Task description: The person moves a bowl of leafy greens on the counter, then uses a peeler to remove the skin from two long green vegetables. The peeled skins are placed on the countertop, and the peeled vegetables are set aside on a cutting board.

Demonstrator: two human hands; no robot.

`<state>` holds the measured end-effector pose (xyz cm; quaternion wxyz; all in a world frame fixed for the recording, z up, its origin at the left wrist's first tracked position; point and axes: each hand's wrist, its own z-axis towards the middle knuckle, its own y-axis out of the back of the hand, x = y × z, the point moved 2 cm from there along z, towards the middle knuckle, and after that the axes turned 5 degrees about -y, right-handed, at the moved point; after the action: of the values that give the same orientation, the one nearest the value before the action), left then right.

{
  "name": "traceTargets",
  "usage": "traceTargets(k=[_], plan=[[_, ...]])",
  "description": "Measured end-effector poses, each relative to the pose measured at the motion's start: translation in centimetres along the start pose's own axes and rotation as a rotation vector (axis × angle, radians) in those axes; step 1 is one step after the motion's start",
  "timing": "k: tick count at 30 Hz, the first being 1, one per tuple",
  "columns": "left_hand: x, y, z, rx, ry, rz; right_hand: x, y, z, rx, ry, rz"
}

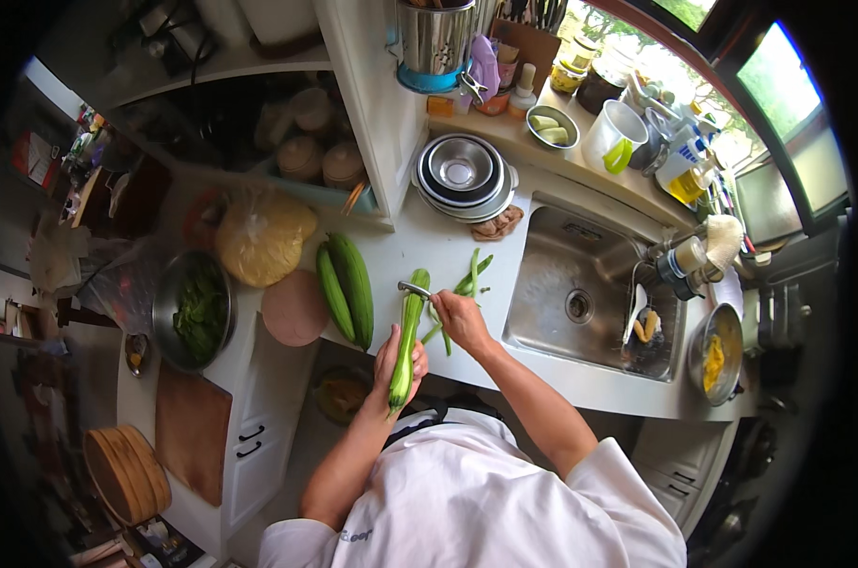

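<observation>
A long green luffa gourd (406, 348), partly peeled, lies upright in the view with its lower end in my left hand (399, 362). My right hand (461, 319) grips a metal peeler (414, 289), whose head rests across the gourd near its far end. Two unpeeled luffa gourds (347, 287) lie side by side on the white counter (397, 248), left of my hands. Strips of green peel (475, 273) are scattered on the counter beyond and beside my right hand, some partly hidden by it.
Right of my hands is a steel sink (556, 284) with a wire rack. Stacked bowls (461, 167) stand behind. A small bowl of peeled gourd pieces (553, 128) sits on the ledge. Leftward are a pink round board (295, 307), a bagged yellow mass (262, 238) and a bowl of greens (194, 312).
</observation>
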<state>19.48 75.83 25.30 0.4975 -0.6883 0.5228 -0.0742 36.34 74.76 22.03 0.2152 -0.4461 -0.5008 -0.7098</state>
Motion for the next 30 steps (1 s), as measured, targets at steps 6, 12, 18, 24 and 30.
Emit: traceTargets(k=[6, 12, 18, 24, 30], plan=[[-1.3, 1.5, -0.2, 0.019, 0.052, 0.18, -3.0, -0.7, 3.9, 0.043, -0.017, -0.207], [-1.2, 5.2, -0.4, 0.046, 0.115, 0.155, -4.3, -0.8, 6.4, 0.165, -0.189, -0.413], [-1.2, 6.4, -1.1, 0.051, 0.144, 0.094, -0.6, 0.0, 7.5, -0.064, -0.184, -0.381], [-1.2, 5.2, -0.5, 0.101, 0.123, 0.086, 0.6, -0.6, 2.2, 0.05, -0.41, -0.012], [-0.7, 4.5, -0.6, 0.114, 0.152, 0.106, 0.2, -2.1, -0.2, 0.04, -0.509, 0.252]])
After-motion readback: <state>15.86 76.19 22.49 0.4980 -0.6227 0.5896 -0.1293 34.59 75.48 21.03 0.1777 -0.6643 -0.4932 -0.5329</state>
